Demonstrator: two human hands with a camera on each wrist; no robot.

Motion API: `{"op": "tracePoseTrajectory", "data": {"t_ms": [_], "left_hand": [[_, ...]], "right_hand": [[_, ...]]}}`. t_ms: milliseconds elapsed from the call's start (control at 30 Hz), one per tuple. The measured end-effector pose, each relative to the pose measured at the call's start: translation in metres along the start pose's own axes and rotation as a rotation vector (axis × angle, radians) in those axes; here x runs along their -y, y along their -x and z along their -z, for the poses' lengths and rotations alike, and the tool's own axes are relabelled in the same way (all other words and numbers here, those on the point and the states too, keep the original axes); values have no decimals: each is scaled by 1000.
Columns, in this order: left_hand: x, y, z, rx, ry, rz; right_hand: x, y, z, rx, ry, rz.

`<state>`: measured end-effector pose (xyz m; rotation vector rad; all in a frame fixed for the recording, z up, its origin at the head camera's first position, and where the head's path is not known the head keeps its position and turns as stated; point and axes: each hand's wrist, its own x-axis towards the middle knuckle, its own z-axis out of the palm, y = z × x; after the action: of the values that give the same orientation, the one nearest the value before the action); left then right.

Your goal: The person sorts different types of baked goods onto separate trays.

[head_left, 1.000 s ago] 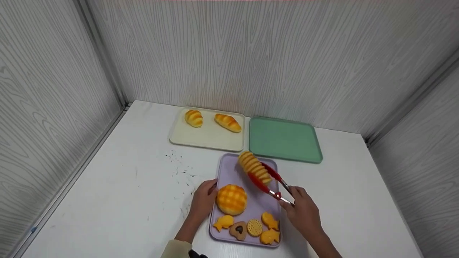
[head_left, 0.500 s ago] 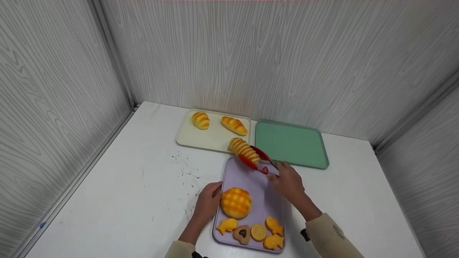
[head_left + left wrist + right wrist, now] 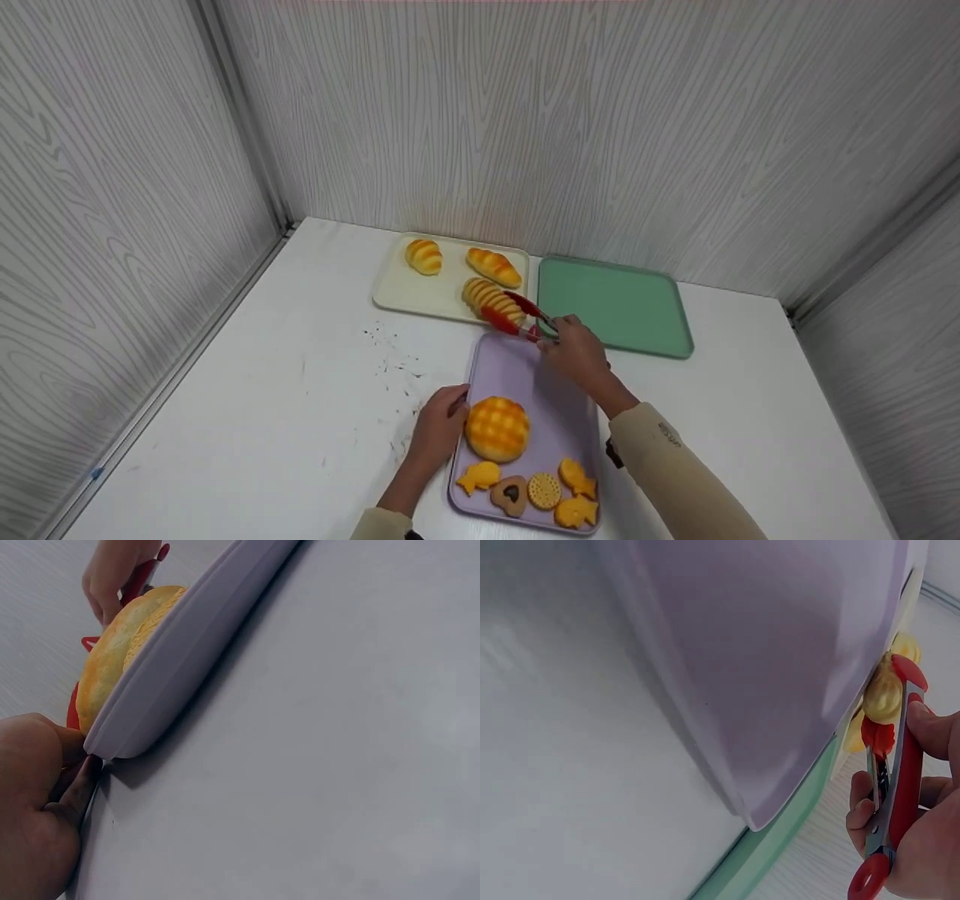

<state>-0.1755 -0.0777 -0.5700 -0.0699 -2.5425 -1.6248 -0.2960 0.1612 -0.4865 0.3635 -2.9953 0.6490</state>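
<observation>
My right hand (image 3: 576,352) grips a pair of red-tipped metal tongs (image 3: 501,321). Between the tong heads is a ridged, spiral-looking bread roll (image 3: 486,294), at the front right of the cream tray (image 3: 401,291); whether it touches that tray I cannot tell. The right wrist view shows fingers and thumb wrapped about the tongs' red handle (image 3: 907,772). On the left, my left hand (image 3: 437,427) pinches the rim of the purple tray (image 3: 506,367) between thumb and finger, seen closely in the left wrist view. Beside it on that tray sits a round checkered bun (image 3: 497,429).
Two striped bread rolls, one short (image 3: 424,257) and one long (image 3: 494,267), lie on the cream tray. A green tray (image 3: 611,304) stands to its right. Fish-shaped cookies (image 3: 576,513), a heart cookie (image 3: 510,496) and a round cookie (image 3: 544,490) line the purple tray's near end.
My right hand has moved forward and left, carrying the ridged roll in the tongs from above the purple tray to the cream tray. The left hand keeps its hold on the purple tray.
</observation>
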Motion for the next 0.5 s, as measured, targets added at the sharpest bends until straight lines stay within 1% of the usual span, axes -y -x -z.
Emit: {"op": "tracePoseTrajectory", "data": {"t_ms": [200, 367, 467, 500], "left_hand": [[-1, 0, 0, -1, 15, 27], [-2, 1, -1, 6, 2, 11], [-2, 0, 0, 6, 13, 27], [-2, 0, 1, 4, 8, 22]], "right_hand": [[7, -16, -5, 42, 14, 7], [9, -27, -7, 57, 15, 7], [11, -35, -9, 59, 7, 11], [11, -37, -10, 59, 5, 14]]}}
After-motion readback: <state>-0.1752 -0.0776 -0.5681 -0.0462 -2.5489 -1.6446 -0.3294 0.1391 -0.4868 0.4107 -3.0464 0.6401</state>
